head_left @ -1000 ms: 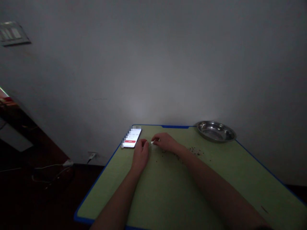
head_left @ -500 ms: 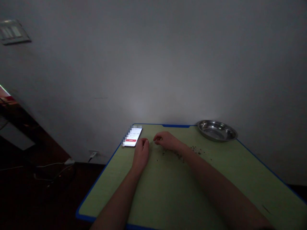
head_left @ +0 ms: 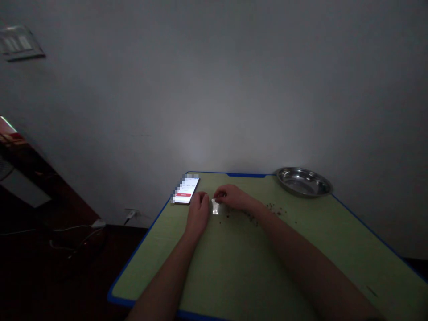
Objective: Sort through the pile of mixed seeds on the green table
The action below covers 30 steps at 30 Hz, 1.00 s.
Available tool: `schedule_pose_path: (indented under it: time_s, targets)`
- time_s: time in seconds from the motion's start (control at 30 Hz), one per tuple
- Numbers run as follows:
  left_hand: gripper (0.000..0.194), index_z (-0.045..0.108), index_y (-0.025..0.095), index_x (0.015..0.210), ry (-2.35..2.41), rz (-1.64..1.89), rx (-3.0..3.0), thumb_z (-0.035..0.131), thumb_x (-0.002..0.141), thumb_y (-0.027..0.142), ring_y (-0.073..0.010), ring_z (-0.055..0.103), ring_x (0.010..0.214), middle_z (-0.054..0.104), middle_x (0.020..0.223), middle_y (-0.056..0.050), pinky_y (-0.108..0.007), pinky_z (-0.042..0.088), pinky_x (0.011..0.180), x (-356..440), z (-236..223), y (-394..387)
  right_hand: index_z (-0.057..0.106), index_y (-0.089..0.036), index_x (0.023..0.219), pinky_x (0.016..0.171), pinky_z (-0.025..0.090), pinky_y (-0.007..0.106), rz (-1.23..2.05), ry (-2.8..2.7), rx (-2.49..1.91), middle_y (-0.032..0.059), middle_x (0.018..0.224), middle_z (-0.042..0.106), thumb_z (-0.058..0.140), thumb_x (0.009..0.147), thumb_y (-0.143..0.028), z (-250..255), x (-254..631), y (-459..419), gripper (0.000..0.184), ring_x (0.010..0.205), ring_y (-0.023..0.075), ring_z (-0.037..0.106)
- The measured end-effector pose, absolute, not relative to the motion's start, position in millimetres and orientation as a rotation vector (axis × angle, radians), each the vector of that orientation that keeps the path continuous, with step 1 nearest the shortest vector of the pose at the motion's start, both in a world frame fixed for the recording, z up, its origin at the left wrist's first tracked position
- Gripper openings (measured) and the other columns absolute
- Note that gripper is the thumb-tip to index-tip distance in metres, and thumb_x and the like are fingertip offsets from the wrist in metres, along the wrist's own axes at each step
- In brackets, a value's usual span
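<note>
A small clear plastic bag (head_left: 215, 207) catches the light between my two hands, just above the green table. Thumb and fingertips of my right hand (head_left: 230, 196) are pinched on its upper edge. Close against the bag's left side is my left hand (head_left: 198, 211), its fingers curled together; what they grip, if anything, is hidden. Small dark beads or bits (head_left: 250, 217) lie scattered on the table under and beside my right wrist. Their exact kind is too small to tell.
A phone (head_left: 186, 191) with a lit screen lies beyond my left hand. At the far right corner rests a shallow steel basin (head_left: 303, 182). The green table (head_left: 227, 267) has a blue rim and stands against a grey wall. A plugged-in cable (head_left: 129, 217) is at lower left.
The plastic bag has turned so its shiny face shows below my right fingertips; before, only a thin sliver was visible. Both hands have barely moved.
</note>
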<state>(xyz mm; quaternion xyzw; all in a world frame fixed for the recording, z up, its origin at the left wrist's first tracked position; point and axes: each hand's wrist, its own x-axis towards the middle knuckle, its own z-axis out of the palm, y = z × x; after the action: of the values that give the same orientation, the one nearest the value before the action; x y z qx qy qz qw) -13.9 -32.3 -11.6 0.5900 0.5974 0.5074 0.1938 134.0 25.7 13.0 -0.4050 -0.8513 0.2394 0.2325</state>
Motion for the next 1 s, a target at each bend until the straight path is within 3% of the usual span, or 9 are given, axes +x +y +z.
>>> schedule_pose_path:
  time_s: [1.0]
  targets:
    - [0.029,0.049,0.021,0.075,1.6,1.505,1.598,0.029,0.085,0.04,-0.0172,0.052,0.078,0.054,0.079,-0.002,-0.032,0.042,0.076,-15,-13,-28,0.07,-0.015,0.084,0.059,0.04,0.02,0.791,-2.581,-1.022,0.0029,0.078,0.069,0.059,0.072,-0.015,33,156,-35,0.016,0.067,0.012,0.058]
